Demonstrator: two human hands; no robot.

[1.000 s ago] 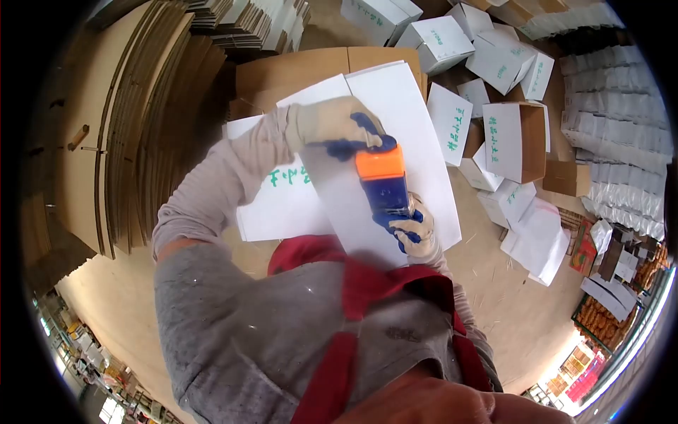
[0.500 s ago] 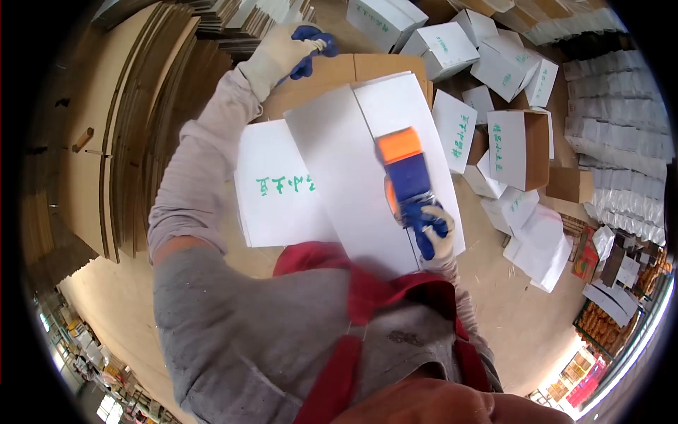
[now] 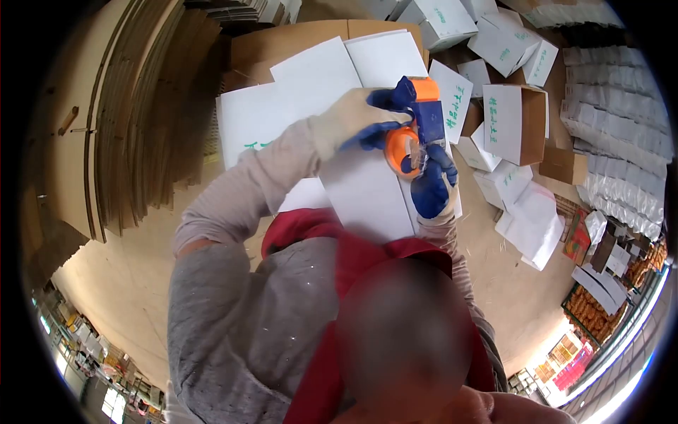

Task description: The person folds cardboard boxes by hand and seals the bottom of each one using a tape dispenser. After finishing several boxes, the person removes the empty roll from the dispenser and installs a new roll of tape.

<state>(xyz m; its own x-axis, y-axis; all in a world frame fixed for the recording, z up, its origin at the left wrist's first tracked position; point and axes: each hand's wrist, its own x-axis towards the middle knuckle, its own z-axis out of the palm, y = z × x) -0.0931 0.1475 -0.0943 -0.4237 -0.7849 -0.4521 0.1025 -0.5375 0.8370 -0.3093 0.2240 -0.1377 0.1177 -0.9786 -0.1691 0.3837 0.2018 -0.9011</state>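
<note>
My right hand point(image 3: 432, 185), in a blue-palmed glove, grips the handle of an orange and blue tape dispenser point(image 3: 415, 134) held over a white flattened carton point(image 3: 364, 191). Over the same carton, my left hand point(image 3: 364, 119), gloved too, has its fingers on the dispenser's upper part and roll. Green print shows on a second white carton sheet point(image 3: 261, 116) lying under the first, to the left. Both sheets rest on brown cardboard point(image 3: 296, 46).
Stacks of flat brown cardboard point(image 3: 134, 120) stand at the left. Folded white boxes with green print point(image 3: 512, 127) lie scattered at the upper right. White bagged bundles point(image 3: 621, 106) are piled at the far right. Tan floor point(image 3: 127, 297) shows below left.
My left hand came back from the far cardboard to the dispenser. The dispenser moved up the carton and now stands tilted between both hands.
</note>
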